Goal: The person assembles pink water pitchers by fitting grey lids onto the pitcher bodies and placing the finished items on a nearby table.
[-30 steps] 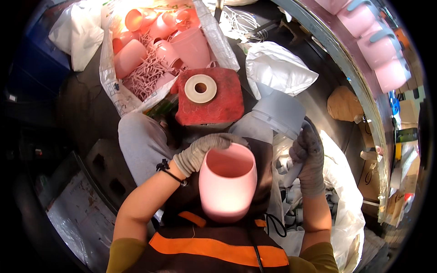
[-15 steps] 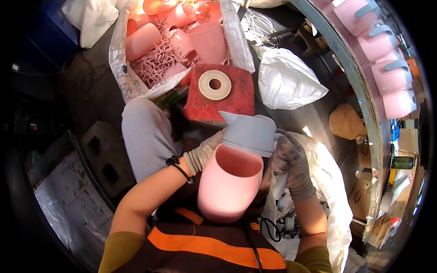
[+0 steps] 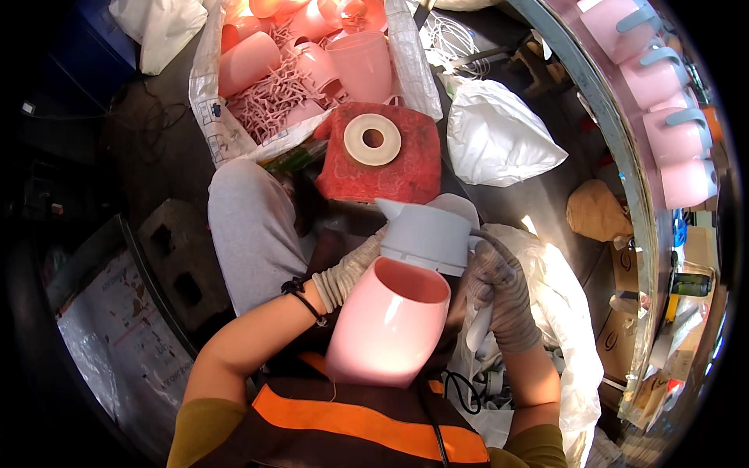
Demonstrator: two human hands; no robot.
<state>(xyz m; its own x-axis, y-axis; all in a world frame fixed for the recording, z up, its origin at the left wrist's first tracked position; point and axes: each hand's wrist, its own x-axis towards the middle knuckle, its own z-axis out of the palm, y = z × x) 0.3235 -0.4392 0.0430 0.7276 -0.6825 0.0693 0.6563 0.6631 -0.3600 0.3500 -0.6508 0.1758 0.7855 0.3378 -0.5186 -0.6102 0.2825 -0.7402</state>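
Note:
A pink rounded jug body [image 3: 388, 331] leans over my lap, its open mouth tilted up toward me. Just beyond that mouth is a grey spouted jug top [image 3: 427, 236], its spout pointing left. In a striped grey glove, my right hand [image 3: 499, 285] is closed around the top's grey handle [image 3: 480, 324]. My left hand [image 3: 355, 273], in a light knit glove, reaches behind the jug body and holds it from the far left side; its fingers are hidden. The jug body and top overlap in view; I cannot tell whether they touch.
Ahead, a white woven sack [image 3: 421, 70] holds pink jug bodies and shredded pink paper. A tape roll [image 3: 372, 140] lies on a red block [image 3: 335, 175]. An open white bag [image 3: 573, 343] with grey parts is at my right. Pink jugs with grey handles [image 3: 677, 136] line the right-hand bench [image 3: 616, 140].
The pink jug body has tilted, its base swinging left and toward me. The grey top has shifted slightly nearer, still in my right hand. The view has shifted a little.

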